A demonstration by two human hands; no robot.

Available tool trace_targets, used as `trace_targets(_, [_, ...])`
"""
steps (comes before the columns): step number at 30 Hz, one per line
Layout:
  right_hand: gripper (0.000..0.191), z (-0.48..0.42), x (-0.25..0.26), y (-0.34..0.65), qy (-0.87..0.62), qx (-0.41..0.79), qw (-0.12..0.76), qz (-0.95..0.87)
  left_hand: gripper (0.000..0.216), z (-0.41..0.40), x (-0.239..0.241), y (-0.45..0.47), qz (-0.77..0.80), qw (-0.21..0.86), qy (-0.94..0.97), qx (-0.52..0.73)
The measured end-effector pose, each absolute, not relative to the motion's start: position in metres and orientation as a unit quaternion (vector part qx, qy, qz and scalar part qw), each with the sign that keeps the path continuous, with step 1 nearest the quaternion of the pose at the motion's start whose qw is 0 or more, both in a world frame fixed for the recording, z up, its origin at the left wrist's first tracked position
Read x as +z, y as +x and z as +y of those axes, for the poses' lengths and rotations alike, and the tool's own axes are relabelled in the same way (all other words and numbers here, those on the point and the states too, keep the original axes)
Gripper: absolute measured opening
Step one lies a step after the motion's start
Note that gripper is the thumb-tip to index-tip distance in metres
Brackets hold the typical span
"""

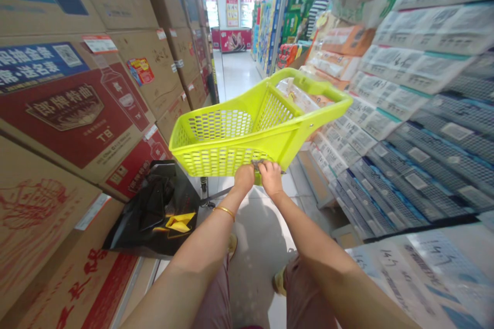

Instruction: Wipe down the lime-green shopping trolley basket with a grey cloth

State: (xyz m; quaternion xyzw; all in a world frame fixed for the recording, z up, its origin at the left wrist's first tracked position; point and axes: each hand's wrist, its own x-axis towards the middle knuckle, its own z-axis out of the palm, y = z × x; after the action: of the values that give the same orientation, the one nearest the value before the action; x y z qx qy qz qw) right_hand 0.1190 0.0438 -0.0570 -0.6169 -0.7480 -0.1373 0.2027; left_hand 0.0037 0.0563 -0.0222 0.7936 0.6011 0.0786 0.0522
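A lime-green shopping basket (224,157) with perforated walls and a long handle stands across the aisle in front of me. Its inside looks bare. At its near side, my left hand (244,178) is closed, knuckles up. My right hand (271,177) is right beside it, fingers curled. Between them shows a small bit of grey crumpled cloth (258,163), pinched against the basket's wall. Most of the cloth is hidden by my fingers. A dark strip (221,194) runs down and left from near my left hand.
Stacked cardboard cartons (73,108) line the left side, with a black plastic bag (158,216) at their foot. Piled packs of tissue paper (386,113) fill the right. A person in a striped sleeve (319,7) stands behind them. The tiled aisle (239,72) runs ahead to shelves.
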Motion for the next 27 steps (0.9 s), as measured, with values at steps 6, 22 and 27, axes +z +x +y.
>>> trace_targets(6, [0.025, 0.036, -0.081, 0.118, -0.601, -0.132, 0.134, -0.777, 0.029, 0.057, -0.022, 0.004, 0.600, 0.059, 0.793, 0.086])
trace_targets(22, [0.032, 0.053, -0.007, 0.117, -0.602, -0.148, 0.356, -0.700, 0.028, 0.054, -0.019, 0.003, 0.597, 0.050, 0.797, 0.072])
trace_targets(27, [0.035, 0.055, 0.003, 0.126, -0.607, -0.146, 0.398, -0.672, 0.028, 0.049, -0.013, 0.002, 0.584, 0.042, 0.808, 0.067])
